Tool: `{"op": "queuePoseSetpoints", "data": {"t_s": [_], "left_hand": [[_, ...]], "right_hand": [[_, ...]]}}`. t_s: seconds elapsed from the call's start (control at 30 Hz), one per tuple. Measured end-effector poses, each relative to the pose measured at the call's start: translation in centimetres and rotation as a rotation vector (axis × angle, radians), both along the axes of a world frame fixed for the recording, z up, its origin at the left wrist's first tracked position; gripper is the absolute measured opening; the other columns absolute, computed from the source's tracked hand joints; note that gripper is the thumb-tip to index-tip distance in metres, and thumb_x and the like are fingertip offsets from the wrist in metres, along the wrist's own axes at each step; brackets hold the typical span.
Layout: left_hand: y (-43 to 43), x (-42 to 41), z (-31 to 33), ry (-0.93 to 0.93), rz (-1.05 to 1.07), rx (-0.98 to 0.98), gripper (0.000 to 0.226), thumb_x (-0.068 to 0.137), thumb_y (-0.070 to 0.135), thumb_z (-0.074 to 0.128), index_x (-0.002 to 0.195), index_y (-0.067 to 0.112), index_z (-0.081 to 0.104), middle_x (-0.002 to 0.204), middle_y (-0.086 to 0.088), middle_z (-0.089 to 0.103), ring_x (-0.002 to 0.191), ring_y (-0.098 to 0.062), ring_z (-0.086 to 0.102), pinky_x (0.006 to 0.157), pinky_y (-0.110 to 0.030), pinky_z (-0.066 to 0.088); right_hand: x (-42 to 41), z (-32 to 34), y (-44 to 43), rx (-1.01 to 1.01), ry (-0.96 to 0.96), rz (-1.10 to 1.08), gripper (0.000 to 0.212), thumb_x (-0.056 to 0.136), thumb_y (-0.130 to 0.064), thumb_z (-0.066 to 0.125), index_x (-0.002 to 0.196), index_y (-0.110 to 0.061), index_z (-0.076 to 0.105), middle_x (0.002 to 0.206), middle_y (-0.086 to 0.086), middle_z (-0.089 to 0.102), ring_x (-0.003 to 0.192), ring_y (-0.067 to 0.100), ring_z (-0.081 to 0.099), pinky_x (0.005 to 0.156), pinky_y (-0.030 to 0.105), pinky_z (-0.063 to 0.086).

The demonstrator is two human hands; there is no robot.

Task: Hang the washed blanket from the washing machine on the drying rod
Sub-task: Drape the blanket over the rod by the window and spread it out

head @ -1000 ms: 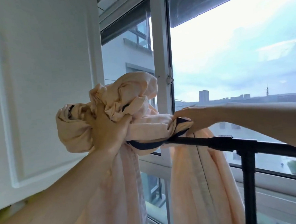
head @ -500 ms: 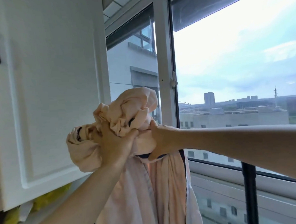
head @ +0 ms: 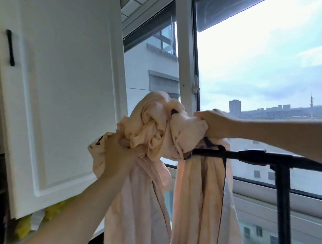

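Note:
A pale peach blanket (head: 157, 129) with a thin dark border is bunched in a twisted lump at chest height in front of the window. My left hand (head: 118, 154) grips the lump's left side from below. My right hand (head: 213, 124) clutches a fold on its right side, just above the black drying rod (head: 252, 155). One length of the blanket hangs over the rod's left end, another hangs straight down under my left hand. The rod's left tip is hidden by cloth.
The rod's black upright post (head: 283, 205) stands at the lower right. A white cabinet door (head: 60, 90) with a black handle (head: 10, 48) fills the left. The window frame (head: 187, 54) and glass are right behind the blanket. Yellow packets (head: 54, 209) lie under the cabinet.
My right hand has moved right with a fold of the blanket, from beside my left hand to above the rod. The bunch has spread wider and the rod is back in view.

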State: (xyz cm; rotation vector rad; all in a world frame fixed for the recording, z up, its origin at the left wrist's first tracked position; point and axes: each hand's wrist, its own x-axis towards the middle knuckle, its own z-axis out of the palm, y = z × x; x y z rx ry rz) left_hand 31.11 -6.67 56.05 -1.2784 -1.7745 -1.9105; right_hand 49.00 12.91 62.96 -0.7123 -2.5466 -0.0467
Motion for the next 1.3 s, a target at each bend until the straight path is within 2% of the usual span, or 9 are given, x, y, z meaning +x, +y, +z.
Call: {"op": "queuePoseSetpoints", "data": {"t_s": [0.1, 0.27, 0.47, 0.57, 0.7, 0.87, 1.07, 1.2, 1.3], "left_hand": [[0.3, -0.4, -0.8, -0.067, 0.053, 0.042, 0.025, 0.067, 0.017, 0.074, 0.08, 0.0, 0.063, 0.069, -0.005, 0.062, 0.065, -0.017, 0.059, 0.058, -0.027, 0.039], [0.5, 0.6, -2.6, -0.054, 0.059, 0.071, 0.029, 0.062, 0.031, 0.062, 0.07, 0.003, 0.057, 0.065, -0.009, 0.057, 0.07, -0.034, 0.058, 0.06, -0.04, 0.043], [0.3, 1.0, -3.8, -0.094, 0.01, 0.048, 0.029, 0.06, 0.036, 0.06, 0.071, 0.01, 0.054, 0.076, -0.012, 0.056, 0.068, -0.028, 0.057, 0.062, -0.044, 0.043], [0.3, 1.8, -4.5, -0.072, -0.012, 0.021, 0.02, 0.067, 0.026, 0.068, 0.076, 0.012, 0.056, 0.085, -0.01, 0.053, 0.069, -0.016, 0.056, 0.062, -0.035, 0.042], [0.3, 3.0, -6.2, -0.049, -0.045, -0.01, 0.018, 0.076, 0.013, 0.072, 0.088, 0.019, 0.06, 0.086, 0.007, 0.054, 0.07, 0.001, 0.056, 0.064, -0.017, 0.039], [0.5, 4.6, -8.0, 0.061, -0.05, -0.016, 0.034, 0.078, 0.016, 0.072, 0.111, 0.017, 0.062, 0.107, 0.008, 0.05, 0.085, 0.01, 0.051, 0.071, -0.003, 0.038], [0.4, 5.0, -11.0, 0.134, -0.036, -0.113, 0.04, 0.081, 0.03, 0.07, 0.117, 0.037, 0.055, 0.117, 0.012, 0.043, 0.097, 0.019, 0.043, 0.071, 0.0, 0.037], [0.2, 5.0, -13.8, 0.11, -0.019, -0.204, 0.058, 0.078, 0.021, 0.069, 0.128, 0.04, 0.047, 0.125, 0.008, 0.036, 0.097, 0.024, 0.034, 0.069, 0.005, 0.032], [0.5, 4.3, -15.3, 0.071, -0.052, -0.235, 0.069, 0.076, 0.016, 0.07, 0.133, 0.041, 0.04, 0.13, 0.007, 0.035, 0.105, 0.009, 0.04, 0.074, 0.001, 0.033]], "right_hand": [[2.3, 0.7, 1.6, 0.007, -0.031, -0.1, 0.023, 0.076, -0.036, 0.073, 0.085, -0.025, 0.055, 0.085, -0.003, 0.061, 0.082, 0.024, 0.058, 0.076, 0.035, 0.05], [4.4, -0.1, 0.1, -0.168, -0.246, -0.069, 0.026, 0.081, -0.017, 0.069, 0.104, -0.02, 0.057, 0.107, 0.002, 0.063, 0.102, 0.026, 0.061, 0.085, 0.035, 0.055], [4.8, 0.7, -2.3, -0.746, -0.174, 0.159, 0.083, 0.08, -0.01, 0.069, 0.143, -0.041, 0.024, 0.139, 0.005, 0.049, 0.118, 0.026, 0.057, 0.095, 0.041, 0.05], [2.7, -0.1, -4.0, -0.585, -0.234, 0.128, 0.089, 0.081, -0.028, 0.075, 0.145, -0.043, 0.015, 0.137, -0.002, 0.046, 0.111, 0.024, 0.057, 0.08, 0.032, 0.051], [-0.5, -3.0, -4.5, -0.288, -0.277, 0.031, 0.098, 0.075, -0.04, 0.079, 0.145, -0.018, 0.015, 0.11, 0.0, 0.055, 0.085, 0.018, 0.061, 0.061, 0.025, 0.051], [-1.7, -3.4, -5.2, -0.064, -0.161, 0.144, 0.109, 0.068, -0.038, 0.083, 0.145, -0.033, 0.006, 0.114, 0.003, 0.046, 0.092, 0.021, 0.053, 0.074, 0.034, 0.053], [-2.5, -5.4, -4.6, 0.395, -0.264, 0.169, 0.059, 0.092, -0.038, 0.055, 0.14, -0.049, 0.023, 0.121, 0.007, 0.05, 0.093, 0.025, 0.057, 0.074, 0.041, 0.056], [-2.1, -5.5, -5.1, 0.3, -0.178, 0.104, 0.04, 0.086, -0.064, 0.047, 0.105, -0.033, 0.064, 0.095, -0.001, 0.07, 0.079, 0.017, 0.069, 0.071, 0.034, 0.058], [-2.1, -6.0, -4.8, 0.226, -0.116, 0.119, 0.046, 0.089, -0.066, 0.037, 0.093, -0.029, 0.064, 0.087, -0.001, 0.067, 0.08, 0.017, 0.066, 0.072, 0.035, 0.054]]}}
